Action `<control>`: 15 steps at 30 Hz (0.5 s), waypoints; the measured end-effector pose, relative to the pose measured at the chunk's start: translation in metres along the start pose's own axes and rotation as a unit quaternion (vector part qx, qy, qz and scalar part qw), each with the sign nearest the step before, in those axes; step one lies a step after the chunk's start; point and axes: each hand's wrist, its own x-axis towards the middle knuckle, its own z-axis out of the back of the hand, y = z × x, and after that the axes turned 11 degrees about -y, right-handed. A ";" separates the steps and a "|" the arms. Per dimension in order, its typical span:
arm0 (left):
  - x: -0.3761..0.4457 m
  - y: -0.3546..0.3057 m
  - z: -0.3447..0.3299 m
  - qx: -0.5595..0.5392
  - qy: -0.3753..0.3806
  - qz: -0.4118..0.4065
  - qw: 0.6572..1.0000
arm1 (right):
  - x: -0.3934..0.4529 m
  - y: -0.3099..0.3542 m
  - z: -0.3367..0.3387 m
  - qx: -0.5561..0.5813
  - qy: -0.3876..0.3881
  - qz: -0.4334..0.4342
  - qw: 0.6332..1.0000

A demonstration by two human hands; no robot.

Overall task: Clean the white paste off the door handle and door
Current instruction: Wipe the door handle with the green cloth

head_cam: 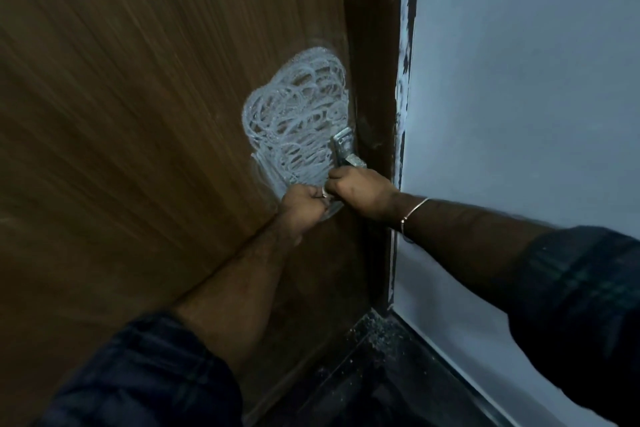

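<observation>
A brown wooden door (145, 121) carries a patch of swirled white paste (294, 121) close to its right edge. The metal door handle (343, 144), smeared with the same paste, sits at the patch's lower right. My right hand (362, 196) is curled round the lower part of the handle and hides it. My left hand (303, 206) is balled against the door just left of the right hand, at the bottom of the paste. Its fingertips pinch a small pale object (325, 191); what it is I cannot make out.
A dark door frame (375, 80) runs down the door's right side, with a pale blue-white wall (519, 97) beyond it. The dark floor (374, 367) at the foot of the frame is speckled with debris. Both forearms reach in from below.
</observation>
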 end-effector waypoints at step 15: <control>0.012 0.000 0.009 0.055 0.056 -0.092 0.993 | 0.042 0.002 0.028 0.008 0.126 -0.040 0.991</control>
